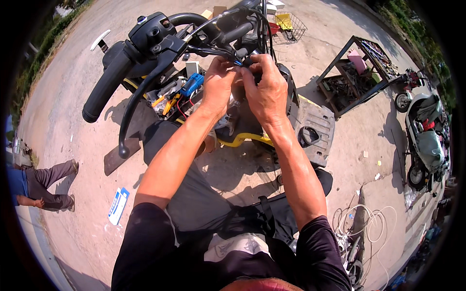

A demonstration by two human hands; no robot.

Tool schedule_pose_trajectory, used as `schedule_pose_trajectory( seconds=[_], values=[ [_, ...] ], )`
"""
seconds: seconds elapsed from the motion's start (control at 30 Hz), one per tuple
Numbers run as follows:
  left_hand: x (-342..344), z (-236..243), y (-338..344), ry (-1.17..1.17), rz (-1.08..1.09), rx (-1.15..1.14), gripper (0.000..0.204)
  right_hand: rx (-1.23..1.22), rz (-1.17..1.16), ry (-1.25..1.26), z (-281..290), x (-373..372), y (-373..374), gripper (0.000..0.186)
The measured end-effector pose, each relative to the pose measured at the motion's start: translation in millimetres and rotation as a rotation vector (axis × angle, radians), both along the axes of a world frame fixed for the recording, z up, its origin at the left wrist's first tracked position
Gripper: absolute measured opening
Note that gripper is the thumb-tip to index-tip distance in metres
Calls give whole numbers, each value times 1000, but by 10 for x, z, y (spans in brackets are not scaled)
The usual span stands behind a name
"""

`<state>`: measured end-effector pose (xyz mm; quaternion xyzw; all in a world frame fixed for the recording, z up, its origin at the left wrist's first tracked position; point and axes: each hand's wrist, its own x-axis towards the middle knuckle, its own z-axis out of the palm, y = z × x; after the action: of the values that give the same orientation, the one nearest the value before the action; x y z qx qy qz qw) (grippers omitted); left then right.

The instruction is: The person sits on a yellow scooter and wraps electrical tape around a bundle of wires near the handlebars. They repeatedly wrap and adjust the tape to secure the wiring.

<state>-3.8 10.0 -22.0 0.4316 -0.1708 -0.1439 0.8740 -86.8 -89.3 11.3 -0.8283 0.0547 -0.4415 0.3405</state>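
Observation:
My left hand (218, 83) and my right hand (266, 89) meet just behind a scooter's handlebar, fingertips pinched close together. Between them a bit of blue wire (238, 62) shows, coming from the dark cables at the bar's middle. The fingers hide the wire's ends. To the left are the black rubber handlebar grip (106, 83), the long black lever (138, 99) and the switch housing (154, 35). Below the bar, left of my left hand, a box of tools holds a blue tool (193, 85) and yellow-handled pliers (171, 104).
A metal shelf cart (357, 72) full of parts stands at the right, with a parked scooter (427, 131) beyond it. A wire basket (293, 29) lies ahead. Coiled pale cable (374, 223) lies lower right; a blue-white packet (118, 206) lower left. Another person (46, 186) is at far left.

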Motion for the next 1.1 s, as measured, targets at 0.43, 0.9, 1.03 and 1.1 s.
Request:
schedule_pose_trajectory(
  seconds=[0.43, 0.9, 1.03, 1.1],
  values=[
    [182, -55, 199, -169, -203, 269, 22, 18, 71, -35, -104, 29, -41, 30],
    [284, 111, 505, -647, -64, 729, 40, -118, 106, -19, -67, 71, -144, 20],
    [145, 283, 639, -628, -77, 776, 37, -178, 55, -68, -84, 105, -112, 21],
    [79, 282, 759, -511, -96, 791, 36, -203, 45, -84, -115, 124, -110, 21]
  ],
)
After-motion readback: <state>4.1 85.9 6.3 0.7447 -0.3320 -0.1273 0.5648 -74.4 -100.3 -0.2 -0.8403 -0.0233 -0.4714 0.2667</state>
